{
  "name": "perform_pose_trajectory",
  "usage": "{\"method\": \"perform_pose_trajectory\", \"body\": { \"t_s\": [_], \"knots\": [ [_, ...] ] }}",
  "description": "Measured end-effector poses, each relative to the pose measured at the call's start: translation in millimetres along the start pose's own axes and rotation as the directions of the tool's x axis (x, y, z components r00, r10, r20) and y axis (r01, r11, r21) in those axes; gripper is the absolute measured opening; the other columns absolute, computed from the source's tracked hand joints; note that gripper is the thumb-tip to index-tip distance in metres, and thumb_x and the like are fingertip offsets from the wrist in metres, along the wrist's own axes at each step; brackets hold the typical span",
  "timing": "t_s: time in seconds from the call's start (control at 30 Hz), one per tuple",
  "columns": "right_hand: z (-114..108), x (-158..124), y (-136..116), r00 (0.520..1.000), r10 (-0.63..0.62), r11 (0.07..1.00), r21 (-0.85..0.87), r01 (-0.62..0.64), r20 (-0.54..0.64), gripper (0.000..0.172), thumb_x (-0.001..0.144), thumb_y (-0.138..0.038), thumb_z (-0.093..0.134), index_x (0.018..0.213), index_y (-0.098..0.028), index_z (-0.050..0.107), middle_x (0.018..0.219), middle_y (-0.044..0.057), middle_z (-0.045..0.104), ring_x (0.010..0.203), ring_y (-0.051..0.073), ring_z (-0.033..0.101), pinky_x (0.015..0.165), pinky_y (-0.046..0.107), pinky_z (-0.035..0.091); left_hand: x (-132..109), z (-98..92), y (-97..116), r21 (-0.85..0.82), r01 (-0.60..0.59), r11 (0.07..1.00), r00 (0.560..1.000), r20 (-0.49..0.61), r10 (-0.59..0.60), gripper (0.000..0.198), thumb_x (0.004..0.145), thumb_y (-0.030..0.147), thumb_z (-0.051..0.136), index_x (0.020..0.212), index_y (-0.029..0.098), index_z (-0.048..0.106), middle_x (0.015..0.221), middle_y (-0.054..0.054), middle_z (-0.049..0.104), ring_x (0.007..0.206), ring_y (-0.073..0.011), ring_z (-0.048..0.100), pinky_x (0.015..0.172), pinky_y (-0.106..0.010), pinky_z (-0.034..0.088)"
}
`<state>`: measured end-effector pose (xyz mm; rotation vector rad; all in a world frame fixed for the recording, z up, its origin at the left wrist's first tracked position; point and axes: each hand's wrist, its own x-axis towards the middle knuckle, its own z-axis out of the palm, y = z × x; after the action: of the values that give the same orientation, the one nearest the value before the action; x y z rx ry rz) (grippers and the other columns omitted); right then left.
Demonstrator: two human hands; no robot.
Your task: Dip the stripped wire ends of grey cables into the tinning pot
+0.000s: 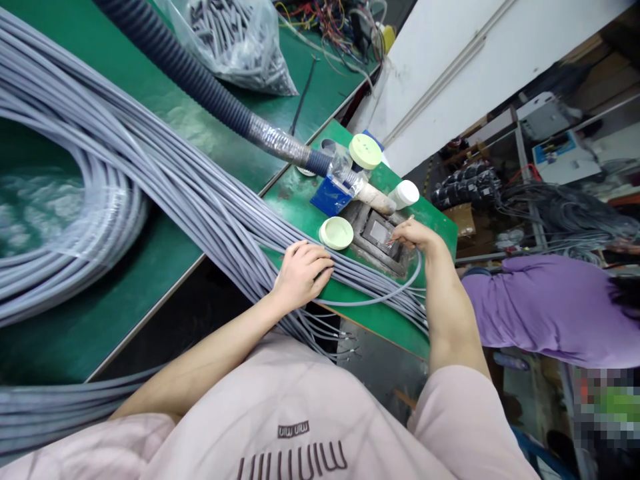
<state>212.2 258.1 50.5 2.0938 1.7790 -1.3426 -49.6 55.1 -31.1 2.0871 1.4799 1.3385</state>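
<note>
So, left hand [303, 275]: lay flat on top of the grey cable bundle [200, 193], fingers slightly spread and pressing down, not closed around it.

Right hand [415, 235]: fingers pinched almost shut on the bared strands at the end of a single grey cable [380, 299], directly beside a metal-framed square recess [379, 235].

Cable position: the bundle ran diagonally from upper left, under the left hand and across the tabletop [295, 207], with stripped ends [345, 350] fanning past the near edge. The single cable looped apart from the bundle, between the two hands, up to the right hand.

Items near recess: a cream round lid [336, 233] sat just left of it, a white cylindrical cap [404, 195] just above it. A second cream lid [365, 151] and a blue block [330, 197] lay farther back.

Hose: a corrugated dark blue conduit [190, 73] crossed above the bundle, its taped end reaching the blue block.

Background: a clear plastic bag [235, 47] of dark grey pieces lay on a green tabletop behind. A plastic-wrapped cable coil [65, 220] lay at left.

Co-worker: a person in a purple shirt [545, 310] was bent over at right, well apart from the hands.
</note>
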Motion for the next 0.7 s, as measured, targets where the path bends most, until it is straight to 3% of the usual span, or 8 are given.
{"method": "perform_pose_trajectory", "body": {
  "t_s": [0.43, 0.7],
  "knots": [
    [1, 12, -8, 0.994, 0.104, 0.989, -0.114, -0.099, 0.037, 0.032, 0.062, -0.016, 0.069, 0.045, -0.018, 0.043, 0.031, -0.008, 0.031, 0.029, 0.004, 0.024, 0.030, 0.021, 0.018, -1, 0.4, -1, -0.004, -0.012, 1.000, 1.000, -0.003, 0.012, 0.012, 0.090, 0.026, 0.055, 0.094, 0.024, 0.066, 0.102, -0.001, 0.073, 0.105, -0.0198, 0.062, 0.103, -0.046, 0.033],
    [3, 24, -13, 0.986, 0.165, 0.962, -0.226, -0.155, 0.027, 0.021, 0.067, -0.017, 0.069, 0.053, -0.016, 0.054, 0.032, -0.008, 0.032, 0.030, 0.005, 0.024, 0.031, 0.021, 0.019, -2, 0.4, -3, 0.005, -0.031, 0.999, 0.999, -0.006, 0.032, 0.012, 0.090, 0.026, 0.054, 0.094, 0.023, 0.065, 0.102, -0.001, 0.073, 0.106, -0.0191, 0.062, 0.104, -0.045, 0.032]
  ]
}}
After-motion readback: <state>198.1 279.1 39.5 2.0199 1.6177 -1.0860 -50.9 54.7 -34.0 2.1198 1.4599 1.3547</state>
